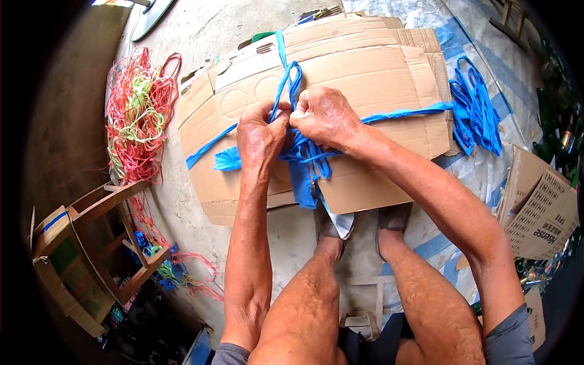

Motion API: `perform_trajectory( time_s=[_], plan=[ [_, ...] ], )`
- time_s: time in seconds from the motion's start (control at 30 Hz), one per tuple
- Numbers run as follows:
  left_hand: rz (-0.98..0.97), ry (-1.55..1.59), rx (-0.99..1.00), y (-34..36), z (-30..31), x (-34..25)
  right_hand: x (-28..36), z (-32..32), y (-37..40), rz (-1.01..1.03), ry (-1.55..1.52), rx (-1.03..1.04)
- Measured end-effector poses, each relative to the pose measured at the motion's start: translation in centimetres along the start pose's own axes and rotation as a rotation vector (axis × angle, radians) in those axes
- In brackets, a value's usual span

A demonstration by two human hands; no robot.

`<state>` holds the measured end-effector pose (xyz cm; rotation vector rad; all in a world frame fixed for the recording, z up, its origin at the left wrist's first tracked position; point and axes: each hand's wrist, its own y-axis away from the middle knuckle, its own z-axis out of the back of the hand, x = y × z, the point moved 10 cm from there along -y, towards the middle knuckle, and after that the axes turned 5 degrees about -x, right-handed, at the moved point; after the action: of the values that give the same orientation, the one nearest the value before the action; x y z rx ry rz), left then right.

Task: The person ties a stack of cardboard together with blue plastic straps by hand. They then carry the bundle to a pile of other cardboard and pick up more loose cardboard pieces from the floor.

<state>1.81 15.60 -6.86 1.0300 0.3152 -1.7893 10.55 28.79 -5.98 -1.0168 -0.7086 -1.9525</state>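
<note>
A dim brown wall is rising at upper left, a wooden frame is sitting at lower left, and pale floor is showing near the top.

You have bright light over the cardboard. Your view's lower left is dim. Its edges curve into blackness.

Cardboard stack: light brown, upper sheet marked with circular outlines. Strap: bright blue. Looped bundle: same bright blue. Tangled string: pinkish red mixed with yellow-green. Wooden frame: reddish brown. Carton: tan, printed with dark rows of repeated lettering. Floor sheet: whitish grey, banded blue. Sleeve: grey. Bottles: dark green.
</note>
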Motion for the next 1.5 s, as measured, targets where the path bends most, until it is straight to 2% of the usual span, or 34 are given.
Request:
perform_trajectory(
  time_s=[0.1, 0.2, 0.3, 0.37, 0.43, 0.67, 0.77, 1.0, 1.2, 1.3, 1.5],
  plan=[
    [-0.046, -0.026, 0.007, 0.0, 0.0, -0.4, 0.2, -0.4, 0.2, -0.003, -0.027, 0.006],
    [-0.047, 0.078, 0.114, 0.0, -0.5, -0.6, 0.4, -0.4, 0.3, 0.019, -0.034, -0.016],
    [0.048, 0.176, 0.240, 0.3, -1.0, -0.5, 0.4, -0.4, 0.6, 0.051, 0.001, -0.052],
    [0.203, 0.265, 0.315, 1.1, -1.2, -0.4, 0.5, -0.4, 0.8, 0.084, 0.014, -0.091],
    [0.288, 0.289, 0.367, 1.4, -1.3, -0.1, 0.5, -0.4, 1.1, 0.062, 0.007, -0.033],
    [0.257, 0.204, 0.382, 1.2, -0.7, -0.7, 0.4, 0.3, 1.2, 0.080, 0.005, -0.015],
    [0.260, 0.191, 0.365, 1.0, -0.9, 0.0, -0.1, 0.9, 1.3, 0.007, -0.037, -0.006],
    [0.274, 0.208, 0.404, 1.0, -1.0, 0.2, -1.1, 0.3, 1.7, -0.278, -0.394, 0.134],
    [0.294, 0.215, 0.403, 1.1, -1.2, 0.2, -1.0, -0.1, 1.0, -0.258, -0.230, 0.169],
    [0.285, 0.209, 0.398, 1.0, -1.2, 0.2, -0.3, 0.2, 0.1, -0.103, -0.100, 0.105],
    [0.287, 0.235, 0.370, 1.0, -1.3, 0.4, -0.8, 0.3, 0.1, -0.182, -0.086, 0.244]
  ],
)
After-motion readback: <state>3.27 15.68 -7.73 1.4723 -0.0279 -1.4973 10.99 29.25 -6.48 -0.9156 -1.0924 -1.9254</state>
